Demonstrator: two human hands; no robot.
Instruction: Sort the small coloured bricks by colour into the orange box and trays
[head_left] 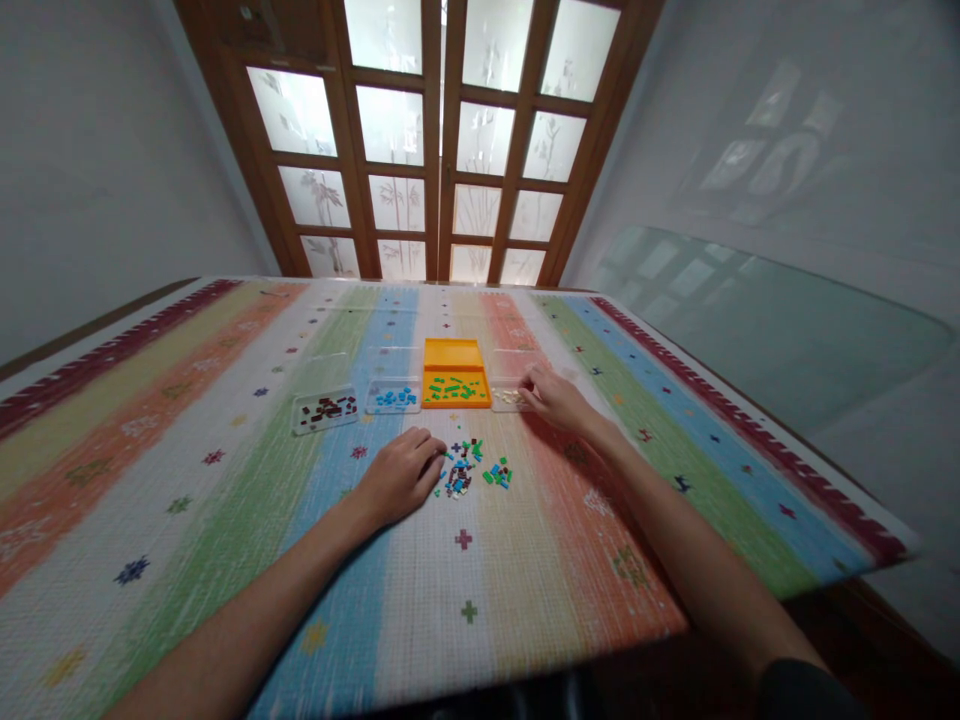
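Observation:
My left hand (405, 474) rests on the cloth with its fingers curled together, fingertips at the left edge of a mixed pile of small toy bricks (459, 478). Whatever the fingertips may hold is hidden. A smaller group of green, blue and brown bricks (498, 472) lies just right of the pile. My right hand (553, 398) is over the right side of a clear box of cream bricks (507, 397), its thumb and fingers pinched together. Any piece between them is too small to make out.
Left of the cream bricks stands an open orange case (456, 355) with green bricks in it. Further left are a clear box of blue bricks (394, 398) and a clear box of dark brown bricks (325, 409). A striped cloth (525, 590) covers the table.

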